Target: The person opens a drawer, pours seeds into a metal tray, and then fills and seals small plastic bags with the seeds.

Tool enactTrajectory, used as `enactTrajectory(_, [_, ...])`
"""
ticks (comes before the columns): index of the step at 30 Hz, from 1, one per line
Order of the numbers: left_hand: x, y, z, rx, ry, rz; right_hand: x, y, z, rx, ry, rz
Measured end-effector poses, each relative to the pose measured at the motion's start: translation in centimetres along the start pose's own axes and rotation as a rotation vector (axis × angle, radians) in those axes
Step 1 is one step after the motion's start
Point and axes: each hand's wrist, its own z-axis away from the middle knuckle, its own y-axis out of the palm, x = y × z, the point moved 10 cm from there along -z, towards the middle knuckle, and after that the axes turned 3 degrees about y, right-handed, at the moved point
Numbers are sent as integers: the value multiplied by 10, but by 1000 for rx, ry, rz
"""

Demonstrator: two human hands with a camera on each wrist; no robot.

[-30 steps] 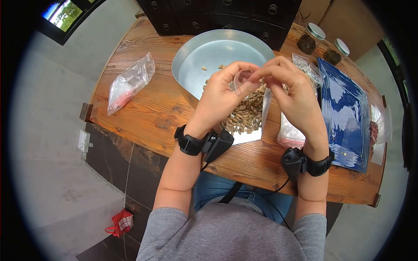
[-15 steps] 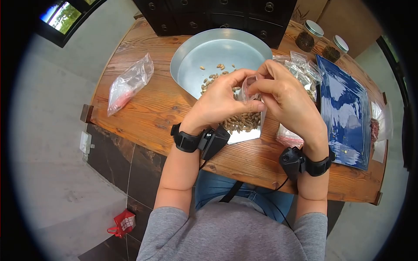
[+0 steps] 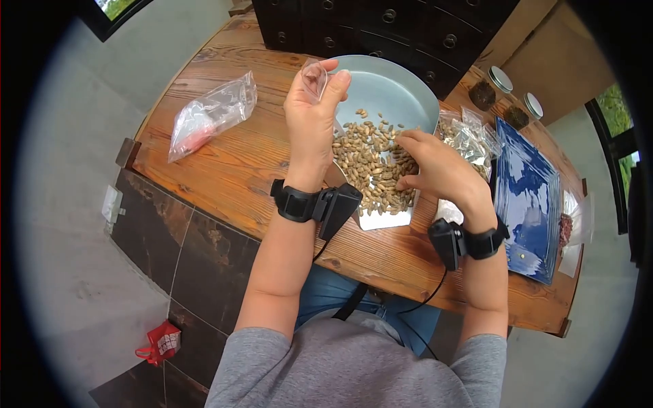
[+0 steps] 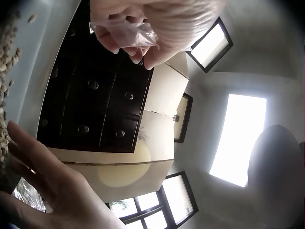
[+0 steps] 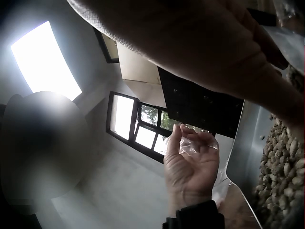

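Observation:
My left hand [image 3: 314, 112] grips a small clear plastic bag [image 3: 313, 80], its mouth spread round and facing up. The bag [image 4: 128, 33] is crumpled between thumb and fingers in the left wrist view. A shallow metal pan [image 3: 391, 92], narrowing to a flat lip at the near side, bears a heap of brown oval seed-like pieces [image 3: 367, 153]. Over the right side of this heap is my right hand [image 3: 442, 170], thumb and fingers apart, fingertips right at the pieces. The left hand [image 5: 190, 167] is raised beyond the pan in the right wrist view.
A clear bag with something pink [image 3: 212, 121] lies on the wooden table [image 3: 238, 183] at left. Filled clear bags [image 3: 474, 139] and a blue tray [image 3: 527, 197] are at right. Two lidded jars [image 3: 500, 80] and a dark drawer cabinet [image 3: 381, 27] stand at the back.
My hands have come apart. The left has moved up and left with the bag; the right has left the bag's mouth and dropped to the brown pieces. The head view has shifted slightly.

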Motion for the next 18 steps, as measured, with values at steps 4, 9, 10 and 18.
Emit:
enactTrajectory(4, [6,-2,-2,-2,3,-8,2,14,-15,185,154,380])
enactTrajectory(9, [8,5,1,41,-3,-61,-11,24,-30,267,160,327])
enactTrajectory(10, [9,7,1,65,-15,-84,-11,22,-32,231,145,242])
enactTrajectory(18, [5,18,7,115,27,-197,-2,19,-36,-34,35,-304])
